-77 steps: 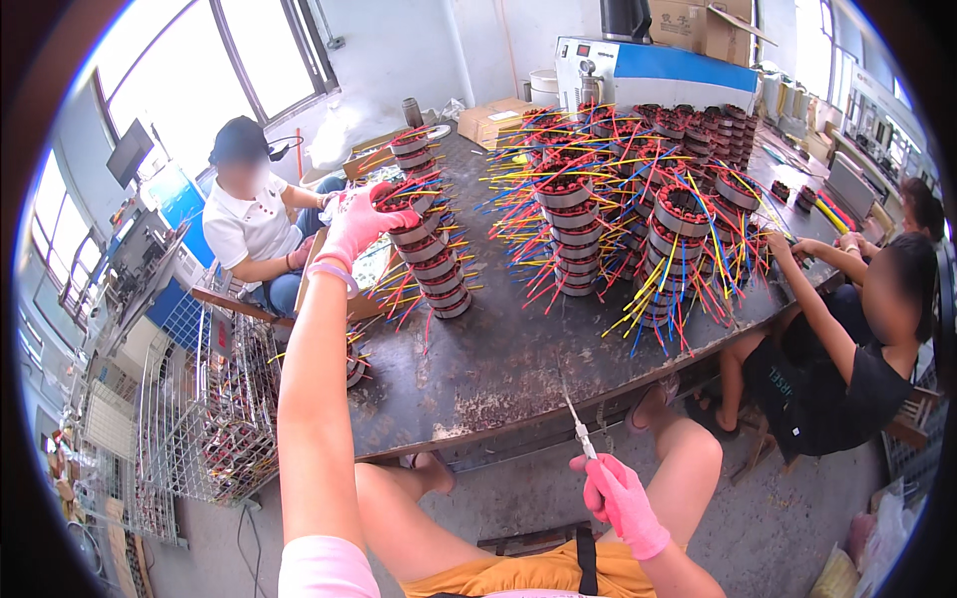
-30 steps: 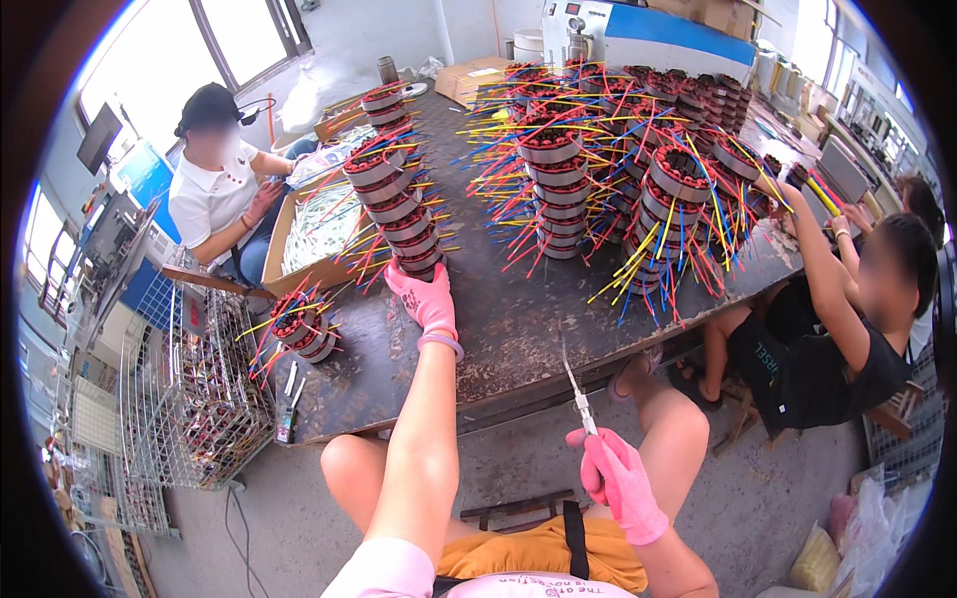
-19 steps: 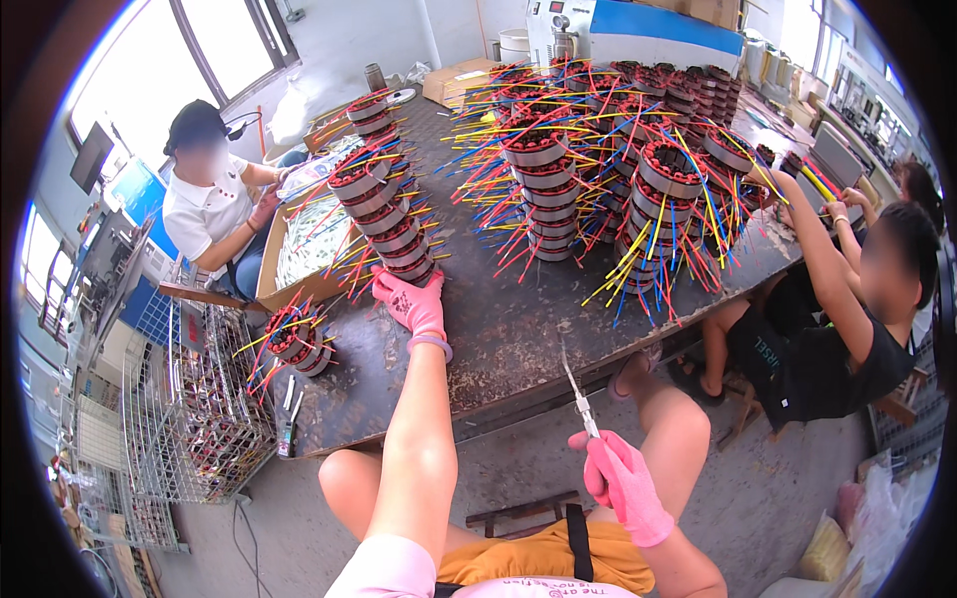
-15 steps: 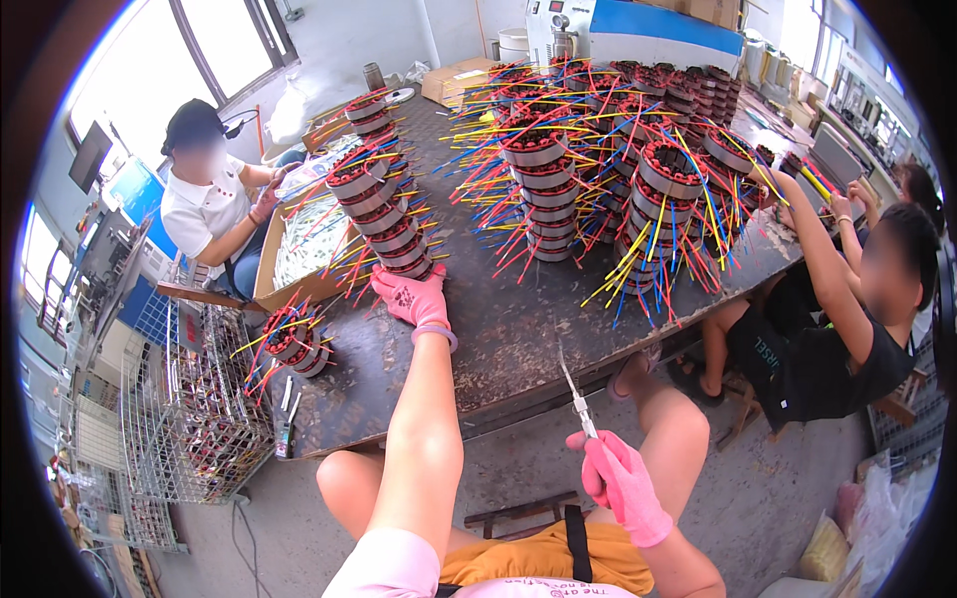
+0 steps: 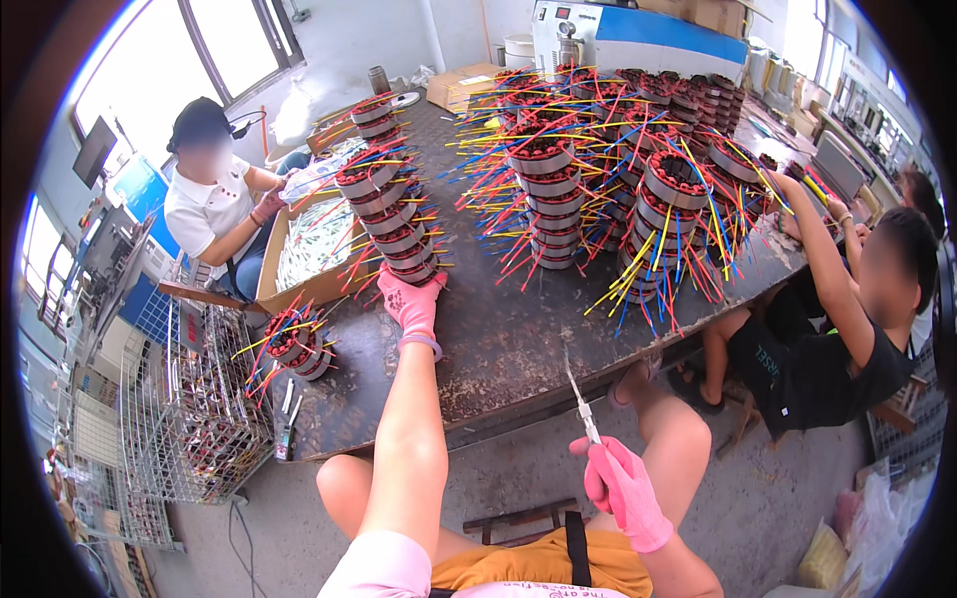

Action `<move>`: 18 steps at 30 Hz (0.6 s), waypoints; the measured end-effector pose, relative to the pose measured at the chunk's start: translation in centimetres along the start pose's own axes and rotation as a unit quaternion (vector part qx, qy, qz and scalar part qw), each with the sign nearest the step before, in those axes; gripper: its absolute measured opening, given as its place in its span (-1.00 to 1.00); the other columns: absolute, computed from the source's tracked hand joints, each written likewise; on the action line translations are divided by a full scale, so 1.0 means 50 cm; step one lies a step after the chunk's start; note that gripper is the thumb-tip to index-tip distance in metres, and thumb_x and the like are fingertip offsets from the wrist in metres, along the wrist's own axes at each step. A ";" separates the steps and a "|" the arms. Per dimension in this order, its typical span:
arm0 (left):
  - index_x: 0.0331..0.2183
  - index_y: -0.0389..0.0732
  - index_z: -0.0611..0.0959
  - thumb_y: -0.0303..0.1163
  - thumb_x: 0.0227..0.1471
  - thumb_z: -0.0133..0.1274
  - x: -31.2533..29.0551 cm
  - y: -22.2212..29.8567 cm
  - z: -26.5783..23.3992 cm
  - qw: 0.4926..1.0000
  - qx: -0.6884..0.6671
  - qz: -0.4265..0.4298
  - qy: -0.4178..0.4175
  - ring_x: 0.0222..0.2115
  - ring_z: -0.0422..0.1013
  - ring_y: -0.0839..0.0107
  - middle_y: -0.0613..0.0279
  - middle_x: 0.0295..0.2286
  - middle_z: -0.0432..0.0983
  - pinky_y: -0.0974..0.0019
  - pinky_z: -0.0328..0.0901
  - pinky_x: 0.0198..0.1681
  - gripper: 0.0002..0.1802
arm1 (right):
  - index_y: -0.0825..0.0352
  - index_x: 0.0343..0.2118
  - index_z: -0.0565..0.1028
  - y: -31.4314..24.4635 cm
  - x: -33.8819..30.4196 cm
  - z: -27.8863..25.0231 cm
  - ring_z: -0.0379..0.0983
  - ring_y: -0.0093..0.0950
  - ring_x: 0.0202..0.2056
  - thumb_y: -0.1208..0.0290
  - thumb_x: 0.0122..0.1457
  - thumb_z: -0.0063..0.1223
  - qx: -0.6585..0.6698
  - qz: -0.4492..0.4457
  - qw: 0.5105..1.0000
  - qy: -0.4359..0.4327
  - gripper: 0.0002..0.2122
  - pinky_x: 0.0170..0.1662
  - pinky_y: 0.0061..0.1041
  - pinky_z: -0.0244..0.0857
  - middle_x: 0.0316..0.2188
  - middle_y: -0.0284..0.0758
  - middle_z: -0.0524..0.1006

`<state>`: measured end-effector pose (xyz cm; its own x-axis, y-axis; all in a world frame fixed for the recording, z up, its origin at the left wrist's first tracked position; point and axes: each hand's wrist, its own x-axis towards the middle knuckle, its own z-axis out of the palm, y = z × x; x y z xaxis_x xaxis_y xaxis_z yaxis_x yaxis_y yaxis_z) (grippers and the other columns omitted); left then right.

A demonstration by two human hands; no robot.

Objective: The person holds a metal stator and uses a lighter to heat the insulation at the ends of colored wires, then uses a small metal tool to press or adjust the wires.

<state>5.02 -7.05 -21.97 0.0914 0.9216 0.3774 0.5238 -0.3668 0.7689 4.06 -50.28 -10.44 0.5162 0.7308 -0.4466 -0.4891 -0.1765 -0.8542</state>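
Stack (image 5: 395, 224), grey-banded and bristling with red, yellow and blue wire, stands on the left part of the tabletop (image 5: 498, 339), just beside a carton (image 5: 334, 282). The left hand (image 5: 407, 299) was up near its top about two and a half seconds ago; by one second ago it had come down to the foot, and it is there now, gloved fingers spread about the lowest part. Contact is therefore low, and the upper bands stand clear of the hand. Whether that grip is closed firmly or merely rests against the base, I cannot tell.

With the forearm swung away from it, a short stack (image 5: 307, 359) shows fully at the left, well apart from the hand. Nothing comparable has changed on the other side: the right hand (image 5: 623, 488) has its grip closed round a slim tool (image 5: 586, 409), tip pointing forward past the near edge, well apart from the wires. For the moment, only the left hand seems to be working on the stack.
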 end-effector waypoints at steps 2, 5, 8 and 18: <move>0.12 -0.22 0.32 -0.11 -0.55 0.53 0.020 -0.018 -0.011 0.999 -0.031 0.033 -0.023 0.04 0.38 0.08 0.05 0.03 0.38 0.11 0.30 0.09 0.16 | 0.41 -0.02 0.43 0.002 0.003 0.006 0.09 -0.74 -0.68 0.19 0.37 -0.13 -0.001 0.001 1.000 -0.004 -0.65 -0.62 -0.70 -0.04 -0.68 -0.50 0.30; 0.05 -0.24 0.41 -0.19 -0.56 0.54 0.041 -0.019 -0.019 0.988 -0.116 0.049 -0.089 -0.04 0.46 0.14 0.08 -0.05 0.49 0.14 0.35 0.03 0.06 | 0.42 -0.01 0.43 0.001 0.005 0.009 0.09 -0.74 -0.67 0.19 0.37 -0.13 -0.006 0.001 1.000 -0.004 -0.64 -0.61 -0.71 -0.03 -0.68 -0.50 0.30; -0.02 -0.26 0.47 -0.25 -0.57 0.53 0.051 -0.010 -0.033 0.979 -0.135 0.111 -0.106 -0.11 0.51 0.18 0.09 -0.14 0.57 0.18 0.38 -0.02 -0.03 | 0.43 -0.01 0.42 0.000 0.007 0.013 0.09 -0.74 -0.67 0.17 0.37 -0.12 -0.003 0.000 1.000 -0.001 -0.63 -0.61 -0.71 -0.03 -0.68 -0.50 0.30; 0.12 -0.25 0.31 -0.20 -0.63 0.56 0.105 -0.067 -0.020 0.964 -0.137 0.096 -0.209 0.04 0.40 0.18 0.05 0.03 0.43 0.17 0.31 0.12 0.21 | 0.42 -0.01 0.42 -0.002 0.010 0.023 0.07 -0.74 -0.68 0.17 0.37 -0.11 -0.004 -0.001 1.000 0.008 -0.63 -0.62 -0.70 -0.03 -0.68 -0.51 0.29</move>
<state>2.90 -1.11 -22.06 0.5266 0.7836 0.3296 0.2246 -0.5022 0.8351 3.58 -49.15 -10.27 0.5279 0.7208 -0.4493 -0.4826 -0.1807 -0.8570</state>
